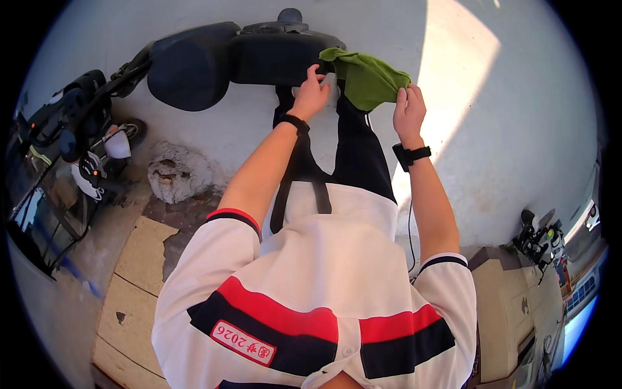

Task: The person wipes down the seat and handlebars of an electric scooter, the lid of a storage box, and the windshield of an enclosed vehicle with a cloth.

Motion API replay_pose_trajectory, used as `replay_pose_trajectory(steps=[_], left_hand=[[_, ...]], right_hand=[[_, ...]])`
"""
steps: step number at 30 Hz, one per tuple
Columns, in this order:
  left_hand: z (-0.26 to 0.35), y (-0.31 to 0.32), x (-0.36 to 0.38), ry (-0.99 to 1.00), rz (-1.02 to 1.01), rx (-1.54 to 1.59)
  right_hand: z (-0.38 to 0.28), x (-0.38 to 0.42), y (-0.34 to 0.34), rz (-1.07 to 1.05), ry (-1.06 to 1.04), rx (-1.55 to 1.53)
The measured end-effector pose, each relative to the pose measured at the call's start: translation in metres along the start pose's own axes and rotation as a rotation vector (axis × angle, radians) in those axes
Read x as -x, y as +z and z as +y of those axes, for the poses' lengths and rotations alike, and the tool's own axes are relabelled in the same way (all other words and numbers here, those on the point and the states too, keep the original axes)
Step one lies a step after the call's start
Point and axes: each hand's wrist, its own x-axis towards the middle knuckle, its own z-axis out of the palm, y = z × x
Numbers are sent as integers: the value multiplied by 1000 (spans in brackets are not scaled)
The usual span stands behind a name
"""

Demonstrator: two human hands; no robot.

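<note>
A green cloth point(370, 79) hangs spread out at the upper middle of the head view, over the end of a black seat point(272, 58). My right hand point(409, 111) pinches the cloth's right corner between thumb and fingers. Just left of the cloth, near the seat's front edge, my left hand point(312, 94) has its fingers apart and slightly bent, with nothing seen in it. The cloth's far left corner lies a little above that hand. Black bands are on both wrists.
A second dark seat point(191, 65) adjoins on the left, with parked vehicles point(84, 139) beyond. A rough stone lump point(176, 172) lies on the ground. Tan boards point(133, 279) are lower left, a cardboard box point(502, 311) lower right, another vehicle point(541, 240) far right.
</note>
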Motion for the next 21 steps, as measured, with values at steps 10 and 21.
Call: replay_pose_trajectory(steps=[10,21], left_hand=[[3,58,-57,1,-201,393],[-9,58,-22,-146,-429,566]], right_hand=[[0,-9,14,24,101,29],[-28,-16,39,-133,48,-52]])
